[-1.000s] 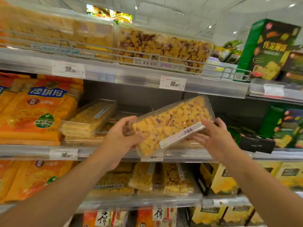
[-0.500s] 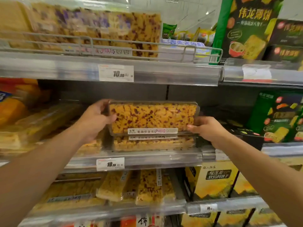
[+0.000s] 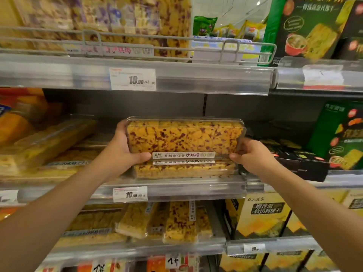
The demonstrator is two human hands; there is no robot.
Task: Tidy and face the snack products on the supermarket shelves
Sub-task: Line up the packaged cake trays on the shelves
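**Holding a clear snack box between both hands at the middle shelf**

Gripping from either end, we hold the clear snack box [image 3: 184, 137] upright on its long edge, its broad face turned toward us. Our left hand [image 3: 119, 152] wraps the left end, the thumb [image 3: 140, 157] lying along the lower front edge beside the white label strip [image 3: 183, 155] and the fingers curled behind. Our right hand [image 3: 253, 156] clasps the lower right corner, fingers bent around the plastic. The box sits between the two hands, touching both, and stands just above a second box of the same kind [image 3: 184, 168] lying flat on the middle shelf [image 3: 196, 188]; whether the two boxes touch, we cannot tell.

Outward from there, a price tag [image 3: 130, 194] reading 10.90 sits on the shelf's front rail below our left wrist. To the left lie more clear boxes [image 3: 53, 142], blurred. To the right stand green cartons [image 3: 339, 134]. Above, behind a wire rail [image 3: 157, 36], more clear snack packs [image 3: 127, 22] fill the upper shelf, with another price tag [image 3: 133, 79] beneath. Below, yellow cartons [image 3: 261, 214] stand at right.
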